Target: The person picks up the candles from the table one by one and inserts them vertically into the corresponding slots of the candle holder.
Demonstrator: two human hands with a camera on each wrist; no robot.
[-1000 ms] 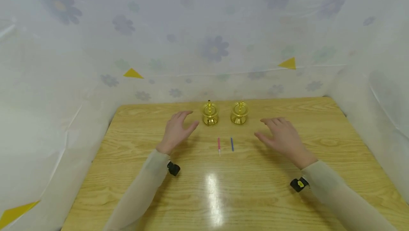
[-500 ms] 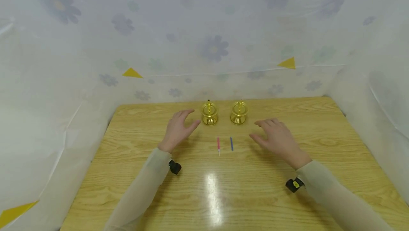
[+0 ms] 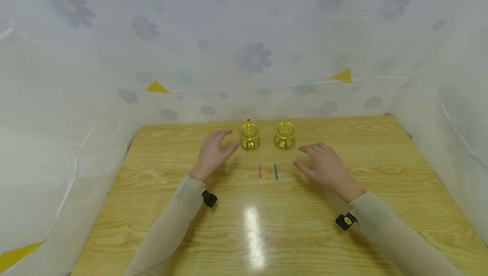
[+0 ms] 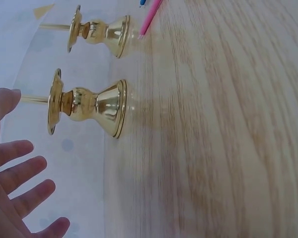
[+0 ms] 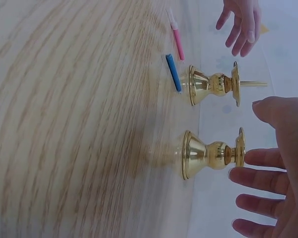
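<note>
Head cam has both of my hands hovering over the wooden table (image 3: 160, 208), palms down, holding nothing. My left hand (image 3: 212, 154) sits just to the left of the left gold candle holder (image 3: 249, 135), fingers loosely spread and a bit arched, the fingertips level with the holder but not touching it. My right hand (image 3: 324, 165) is to the right of the right gold candle holder (image 3: 284, 134) and a little nearer to me, fingers relaxed and apart, thumb sticking out toward the middle.

Between my hands, just in front of the holders, lie two thin candles side by side: the pink candle (image 3: 260, 173) on the left and the blue candle (image 3: 275, 171) on the right, neither touched. My right thumb is the closest bit to the blue one.

Wrist cams back this up: the left one shows my spread fingers (image 4: 20, 171) clear of the holder beside them, and the right one shows my fingers (image 5: 263, 178) straight and apart, the tips just short of the holder's rim.
</note>
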